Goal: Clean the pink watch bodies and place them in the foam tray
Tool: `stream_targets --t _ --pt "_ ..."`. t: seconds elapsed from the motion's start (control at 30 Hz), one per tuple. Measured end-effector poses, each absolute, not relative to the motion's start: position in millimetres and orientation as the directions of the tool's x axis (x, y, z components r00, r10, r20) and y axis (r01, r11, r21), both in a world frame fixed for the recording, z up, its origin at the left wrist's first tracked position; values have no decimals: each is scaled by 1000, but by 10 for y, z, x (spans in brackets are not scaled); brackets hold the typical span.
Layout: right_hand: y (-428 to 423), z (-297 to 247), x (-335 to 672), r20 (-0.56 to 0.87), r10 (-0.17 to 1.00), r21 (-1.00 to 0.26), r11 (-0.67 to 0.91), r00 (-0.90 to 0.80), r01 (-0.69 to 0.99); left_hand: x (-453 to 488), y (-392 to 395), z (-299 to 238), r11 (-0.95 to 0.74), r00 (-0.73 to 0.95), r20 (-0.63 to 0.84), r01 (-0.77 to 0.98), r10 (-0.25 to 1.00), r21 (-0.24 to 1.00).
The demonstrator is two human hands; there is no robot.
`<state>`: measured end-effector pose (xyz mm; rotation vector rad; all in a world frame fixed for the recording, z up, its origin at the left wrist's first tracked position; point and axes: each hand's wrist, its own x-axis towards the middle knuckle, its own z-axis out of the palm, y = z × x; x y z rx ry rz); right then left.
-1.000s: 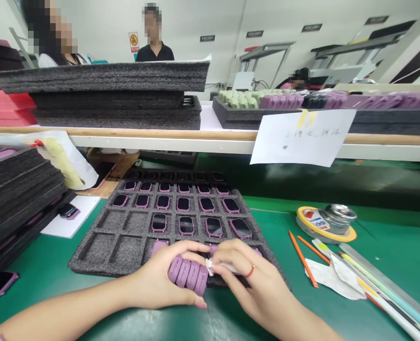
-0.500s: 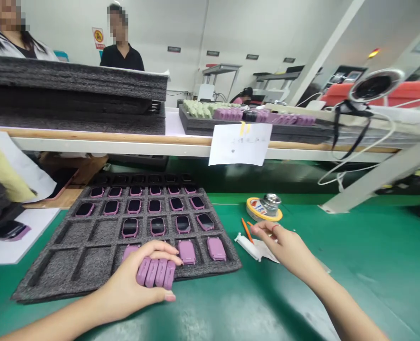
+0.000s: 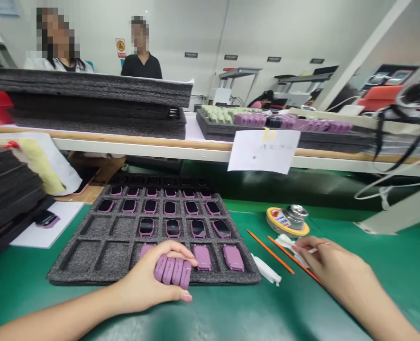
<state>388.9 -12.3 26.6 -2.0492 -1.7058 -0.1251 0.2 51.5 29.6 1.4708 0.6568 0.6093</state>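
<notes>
My left hand [image 3: 156, 277] is closed around a row of several purple smartwatch cases [image 3: 172, 271], held side by side over the front edge of a black foam tray [image 3: 64, 274]. The tray's cells hold smartwatches [image 3: 172, 228] with dark screens up. In the front row, purple cases [image 3: 233, 257] lie with their plain sides up. To the right, my right hand [image 3: 338, 270] has its fingertips pinched on a crumpled white wipe [image 3: 286, 240]. Beside it lie two thin orange sticks [image 3: 271, 252] and a white, tube-like piece [image 3: 267, 270].
A yellow tape roll [image 3: 279, 222] with a metal-topped container [image 3: 297, 217] stands behind my right hand. Above the bench runs a shelf [image 3: 142, 147] with foam stacks and a tray of green and purple parts [image 3: 252, 119]. At left, one watch [image 3: 46, 219] rests on white paper. Two people stand beyond.
The view has swung left, so the scene sits further right. My right hand has come down among the orange sticks and the white wipe has shifted with it. My left hand keeps its purple cases.
</notes>
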Motion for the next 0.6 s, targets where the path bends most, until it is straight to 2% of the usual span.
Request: stream_targets --t 0.07,0.1,0.13,0.17,0.23,0.3,0.4,0.6 --pt "-102 409 3555 441 882 -304 -29 168 952 7 511 294 18 690 -11 -3 724 1000" --pt "-93 482 3324 564 816 -327 80 127 941 10 508 298 16 691 -5 -9 723 1000" --pt "-84 547 3067 608 793 -350 254 13 902 12 505 303 13 692 -2 -11 722 1000" --pt "-72 598 2804 634 766 -370 420 -105 829 14 501 307 8 689 0 -8 725 1000" --pt "-35 644 2335 661 694 -395 644 -285 655 18 496 310 5 682 -4 0 732 1000" --pt "21 613 2036 639 685 -467 706 -349 532 20 500 301 33 683 -35 16 730 999" --pt "123 495 1943 618 696 -532 712 -365 459 23 519 279 76 690 -90 51 718 996" --pt "261 410 2192 630 697 -482 697 -343 531 13 524 302 12 697 -47 55 715 998"
